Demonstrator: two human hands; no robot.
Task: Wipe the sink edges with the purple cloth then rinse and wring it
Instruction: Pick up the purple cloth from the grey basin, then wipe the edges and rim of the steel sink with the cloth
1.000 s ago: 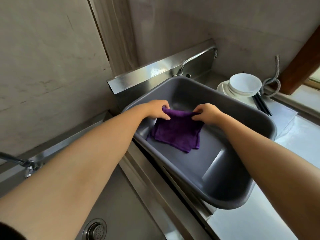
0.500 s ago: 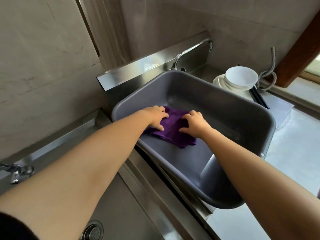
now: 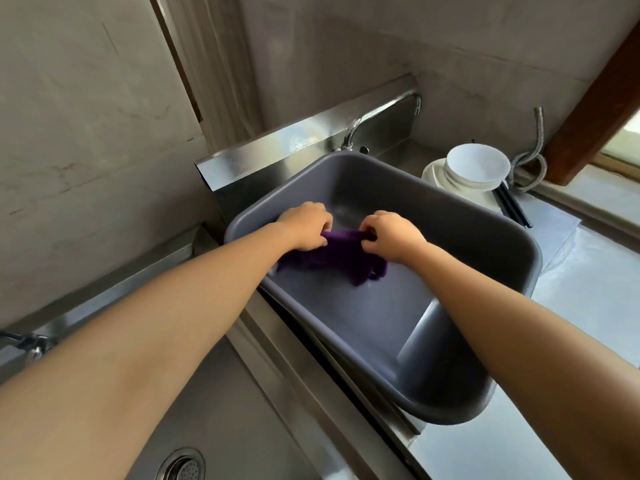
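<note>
The purple cloth (image 3: 337, 259) is bunched up inside a grey plastic basin (image 3: 485, 237) that sits tilted in the right steel sink. My left hand (image 3: 306, 226) grips the cloth's left end with curled fingers. My right hand (image 3: 391, 237) grips its right end, knuckles up. Both hands are close together over the basin's far left part. The cloth's loose lower edge hangs down onto the basin floor. A steel faucet (image 3: 377, 114) arches over the basin's back rim.
A second steel sink with a drain strainer (image 3: 180, 465) lies at lower left, with a tap (image 3: 31, 342) at its left. Stacked white bowls and plates (image 3: 472, 173) with black chopsticks (image 3: 512, 207) stand at back right, beside a coiled metal hose (image 3: 530, 161).
The cloth was held spread out, then pressed flat on the basin floor; now both hands have gathered it into a bunch and grip it close together.
</note>
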